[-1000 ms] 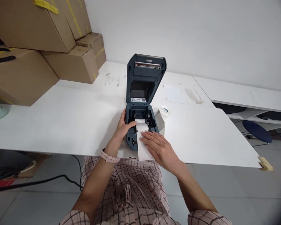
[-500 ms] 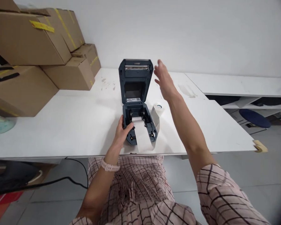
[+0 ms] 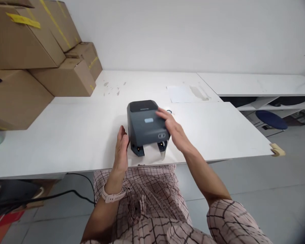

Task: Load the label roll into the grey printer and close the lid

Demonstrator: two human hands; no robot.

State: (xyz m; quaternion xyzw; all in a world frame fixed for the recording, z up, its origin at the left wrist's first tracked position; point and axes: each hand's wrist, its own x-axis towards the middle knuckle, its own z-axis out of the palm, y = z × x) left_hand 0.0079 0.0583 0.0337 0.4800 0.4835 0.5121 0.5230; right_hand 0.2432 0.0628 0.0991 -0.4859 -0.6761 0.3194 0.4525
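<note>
The printer (image 3: 137, 149) sits on the white table (image 3: 66, 142), near its front edge. Its dark lid (image 3: 146, 128) is tilted down over the base, with a gap at the front; the inside is mostly hidden beneath it.

The right hand (image 3: 175, 130) lies along the lid's right edge, fingers out straight on top, slightly blurred. Its grip is apart, not closed around the lid, though the thumb is out of sight. The left hand (image 3: 121, 152) is upright just beside the printer's left side, its grip apart and empty; whether it touches the casing is unclear.

A white paper strip (image 3: 151, 153) emerges from the printer's front, its upper part covered by the lid. Right of the printer, a small blue ring (image 3: 169, 112) shows past the right hand; what surrounds it blends into the tabletop. Behind the printer to the right lies a pale sheet (image 3: 180, 94). Boxes (image 3: 66, 79), cut off by the view's edge, stand behind it to the left.
</note>
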